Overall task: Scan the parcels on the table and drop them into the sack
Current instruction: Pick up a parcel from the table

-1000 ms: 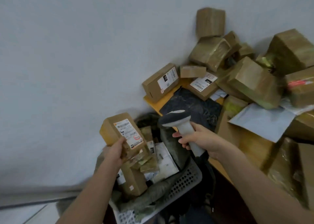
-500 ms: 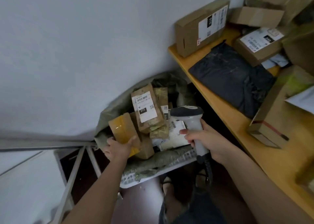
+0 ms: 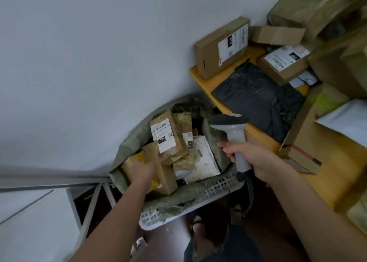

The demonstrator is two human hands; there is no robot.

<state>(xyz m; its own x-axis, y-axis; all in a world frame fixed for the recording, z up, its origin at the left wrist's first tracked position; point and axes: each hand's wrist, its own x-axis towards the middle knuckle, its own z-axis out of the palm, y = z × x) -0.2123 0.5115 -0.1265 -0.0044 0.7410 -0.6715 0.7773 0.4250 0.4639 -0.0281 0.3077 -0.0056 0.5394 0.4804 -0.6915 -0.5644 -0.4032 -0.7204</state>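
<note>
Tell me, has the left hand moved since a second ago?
Yes. The left hand has dropped from above the green woven sack down inside its rim, gripping the tape-wrapped brown cardboard parcel.

A single head-worn camera looked steeply down and forward from close above the person's arms. The left hand [image 3: 142,169] sat low at centre-left, over the sack [image 3: 127,142]; the right hand [image 3: 253,158] lay to its right, nearer the table [image 3: 208,83], which filled the upper right beyond it. The wide lens bent the wall.
</note>
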